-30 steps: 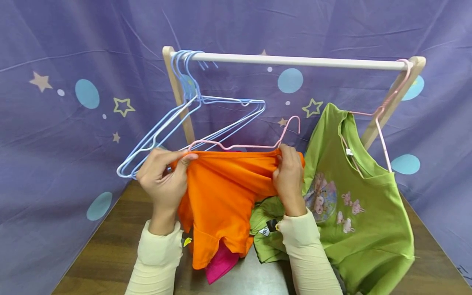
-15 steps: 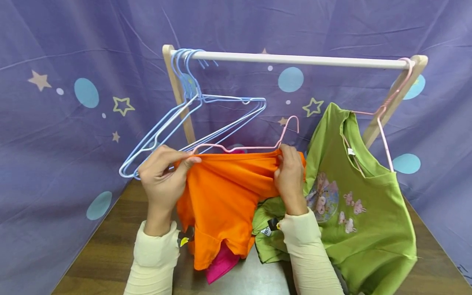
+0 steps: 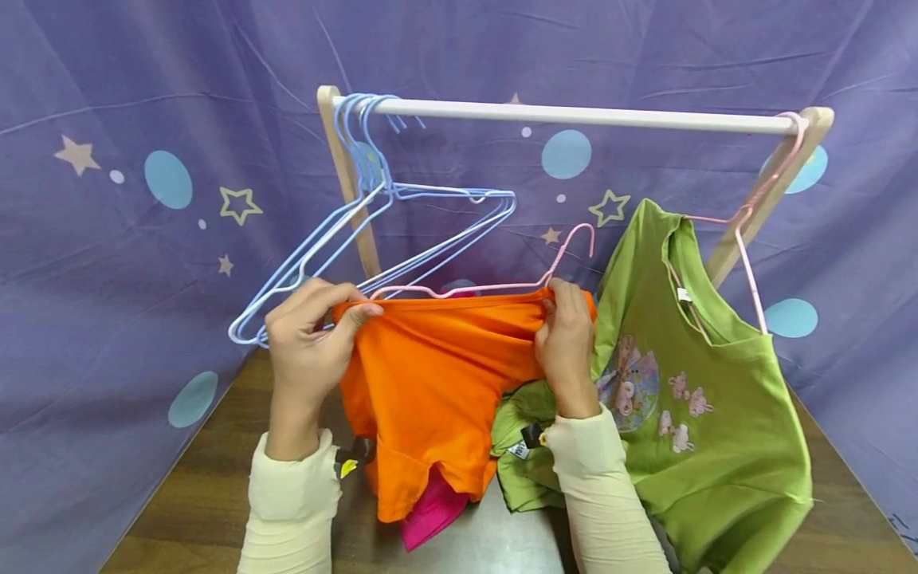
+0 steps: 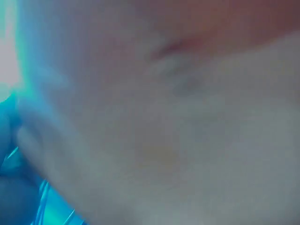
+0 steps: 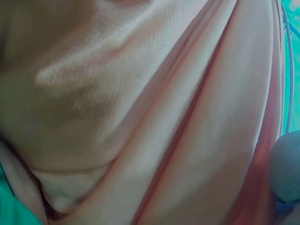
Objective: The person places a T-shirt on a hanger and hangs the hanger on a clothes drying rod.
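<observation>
An orange garment (image 3: 437,383), stretched along its top edge, hangs between both hands in the head view. My left hand (image 3: 311,339) pinches its upper left corner between thumb and fingers. On the other side my right hand (image 3: 566,343) grips the top edge at the upper right. Along that edge runs a pink hanger (image 3: 488,287); its hook rises beside the right hand, and its lower part is hidden by the cloth. In the right wrist view, folds of the garment (image 5: 187,122) fill the picture, with a fingertip at the right edge. The left wrist view is blurred.
A rack with a white rail (image 3: 574,115) stands behind the hands. Several blue and white hangers (image 3: 315,247) hang at its left. A green shirt (image 3: 717,399) hangs at its right on another pink hanger. Green cloth (image 3: 527,478) and magenta cloth (image 3: 433,514) lie on the table (image 3: 194,486).
My left hand has shifted slightly left, drawing the garment's left corner outward. The pink hanger's hook has moved a little right and leans more. My right hand has barely moved.
</observation>
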Demonstrator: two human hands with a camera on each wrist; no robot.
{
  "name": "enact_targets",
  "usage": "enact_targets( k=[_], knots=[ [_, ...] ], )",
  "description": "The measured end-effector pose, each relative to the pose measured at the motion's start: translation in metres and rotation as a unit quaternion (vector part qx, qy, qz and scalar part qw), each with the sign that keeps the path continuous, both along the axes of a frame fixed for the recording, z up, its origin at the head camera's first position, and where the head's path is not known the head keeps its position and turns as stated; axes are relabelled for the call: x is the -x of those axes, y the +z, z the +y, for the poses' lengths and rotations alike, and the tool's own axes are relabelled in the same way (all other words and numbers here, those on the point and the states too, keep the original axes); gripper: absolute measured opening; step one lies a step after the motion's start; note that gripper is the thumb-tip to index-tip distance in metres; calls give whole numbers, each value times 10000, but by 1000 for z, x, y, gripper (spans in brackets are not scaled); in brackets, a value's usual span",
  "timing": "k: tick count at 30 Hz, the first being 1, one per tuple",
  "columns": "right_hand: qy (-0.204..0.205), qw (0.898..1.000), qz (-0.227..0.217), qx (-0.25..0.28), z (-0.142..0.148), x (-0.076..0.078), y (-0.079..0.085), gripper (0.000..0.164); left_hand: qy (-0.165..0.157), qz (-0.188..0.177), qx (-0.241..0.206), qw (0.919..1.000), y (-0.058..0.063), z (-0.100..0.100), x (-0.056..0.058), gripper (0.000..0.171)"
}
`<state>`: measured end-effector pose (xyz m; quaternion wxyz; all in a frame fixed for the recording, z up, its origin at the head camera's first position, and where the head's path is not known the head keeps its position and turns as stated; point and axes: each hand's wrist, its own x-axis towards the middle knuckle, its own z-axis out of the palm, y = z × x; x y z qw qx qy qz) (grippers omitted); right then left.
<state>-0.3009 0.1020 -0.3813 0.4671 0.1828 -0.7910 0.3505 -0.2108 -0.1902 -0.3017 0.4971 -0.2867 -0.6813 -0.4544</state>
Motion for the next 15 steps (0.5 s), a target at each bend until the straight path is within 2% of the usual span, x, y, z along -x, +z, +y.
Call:
enact_targets(
  k=[5,11,15],
  knots=[
    [102,9999,23,-3,-2,0,0,13,-214,-351,715,9966,2,-14,-3,34],
    [203,9997,118,35,-3,0,0,14,-508,-654,1207,9892,1,-25,-7,33],
    [276,9995,159,50,-2,0,0,16,-687,-882,1567,9813,1,-29,-10,21]
  ],
)
